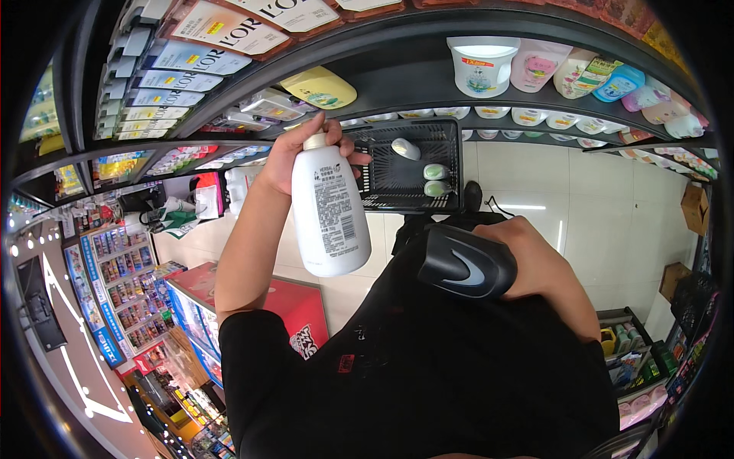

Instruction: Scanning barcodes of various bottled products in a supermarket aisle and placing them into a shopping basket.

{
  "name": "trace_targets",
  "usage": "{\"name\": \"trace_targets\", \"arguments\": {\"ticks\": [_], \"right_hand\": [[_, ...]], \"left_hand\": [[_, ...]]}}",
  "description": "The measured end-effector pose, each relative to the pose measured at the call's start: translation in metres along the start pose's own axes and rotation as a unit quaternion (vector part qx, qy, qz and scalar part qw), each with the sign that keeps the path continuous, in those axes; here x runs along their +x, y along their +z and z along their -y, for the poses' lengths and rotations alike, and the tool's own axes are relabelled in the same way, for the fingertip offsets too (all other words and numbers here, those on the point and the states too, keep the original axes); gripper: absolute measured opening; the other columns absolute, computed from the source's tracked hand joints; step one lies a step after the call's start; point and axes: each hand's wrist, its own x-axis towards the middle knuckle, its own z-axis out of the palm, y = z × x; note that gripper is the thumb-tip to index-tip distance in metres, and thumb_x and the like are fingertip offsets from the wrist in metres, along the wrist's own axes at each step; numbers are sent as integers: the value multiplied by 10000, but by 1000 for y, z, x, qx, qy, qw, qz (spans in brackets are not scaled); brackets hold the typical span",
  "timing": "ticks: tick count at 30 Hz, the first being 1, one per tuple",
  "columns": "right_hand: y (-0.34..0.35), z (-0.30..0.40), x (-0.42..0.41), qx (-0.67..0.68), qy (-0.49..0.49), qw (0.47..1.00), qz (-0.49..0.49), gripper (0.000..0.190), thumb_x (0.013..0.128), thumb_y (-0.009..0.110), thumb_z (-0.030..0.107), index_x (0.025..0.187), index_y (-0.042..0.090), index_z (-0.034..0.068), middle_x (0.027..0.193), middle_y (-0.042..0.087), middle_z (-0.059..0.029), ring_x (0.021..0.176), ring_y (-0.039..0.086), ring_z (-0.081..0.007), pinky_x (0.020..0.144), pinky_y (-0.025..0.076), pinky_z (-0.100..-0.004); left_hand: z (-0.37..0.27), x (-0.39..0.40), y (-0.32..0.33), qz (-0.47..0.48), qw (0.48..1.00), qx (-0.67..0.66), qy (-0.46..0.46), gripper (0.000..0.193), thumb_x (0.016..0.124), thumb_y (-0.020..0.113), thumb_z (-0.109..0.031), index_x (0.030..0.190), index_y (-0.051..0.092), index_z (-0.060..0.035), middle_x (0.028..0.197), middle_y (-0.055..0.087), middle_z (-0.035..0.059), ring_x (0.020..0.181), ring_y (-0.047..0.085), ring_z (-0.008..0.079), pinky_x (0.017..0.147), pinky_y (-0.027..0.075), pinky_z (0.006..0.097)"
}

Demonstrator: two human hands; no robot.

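Note:
My left hand [288, 154] grips a white pump bottle [334, 221] by its neck and cap, holding it upright. The bottle's printed back, with small writing and a barcode, faces me. In my right hand [527, 252] is a black handheld barcode scanner [470, 263] with a grey curved mark, held in front of my chest and apart from the bottle. Its trigger is hidden. Beyond the bottle, a black plastic basket [460, 132] contains a pale bottle [406, 149] and two green-and-white bottles [436, 171].
Dark shelves [401, 92] run across the front with a yellow bottle [321, 87], a white tub [483, 69] and several other bottles. Boxed cosmetics [229, 28] fill the upper left. A red chest [295, 304] stands on the tiled floor [602, 229], left of me. Cardboard boxes [694, 209] are at right.

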Motion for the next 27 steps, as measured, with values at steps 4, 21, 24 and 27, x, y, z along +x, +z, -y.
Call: {"name": "trace_targets", "arguments": {"ticks": [4, 21, 24, 27], "right_hand": [[-1, -1, 0, -12, -1, 1000, 6, 406, 629, 763, 278, 952, 658, 54, 806, 683, -178, 782, 685, -392, 697, 533, -434], [-6, -1, 9, 3, -8, 999, 42, 369, 653, 755, 299, 906, 663, 46, 775, 687, -168, 742, 698, -364, 677, 535, -413], [-7, 0, 10, 7, -3, 999, 31, 380, 649, 756, 302, 913, 662, 45, 777, 685, -173, 746, 698, -367, 679, 533, -411], [-6, -2, 12, 5, -9, 1000, 25, 386, 643, 755, 306, 911, 658, 44, 773, 680, -177, 744, 693, -374, 677, 531, -416]], "left_hand": [[2, -4, 7, -23, 1000, 16, 9, 418, 1047, 455, -452, 864, 558, -91, 900, 664, 136, 1142, 646, 418, 955, 527, 544], [11, -4, 18, -17, 998, 13, 60, 368, 1034, 471, -396, 847, 570, -94, 886, 680, 149, 971, 683, 366, 886, 549, 520], [16, -6, 22, -37, 994, -14, 105, 366, 1028, 484, -394, 829, 571, -99, 872, 673, 143, 965, 677, 359, 888, 547, 517], [17, -6, 22, -65, 991, -27, 109, 373, 1013, 487, -427, 810, 525, -116, 858, 662, 124, 949, 676, 339, 909, 537, 534]]}}
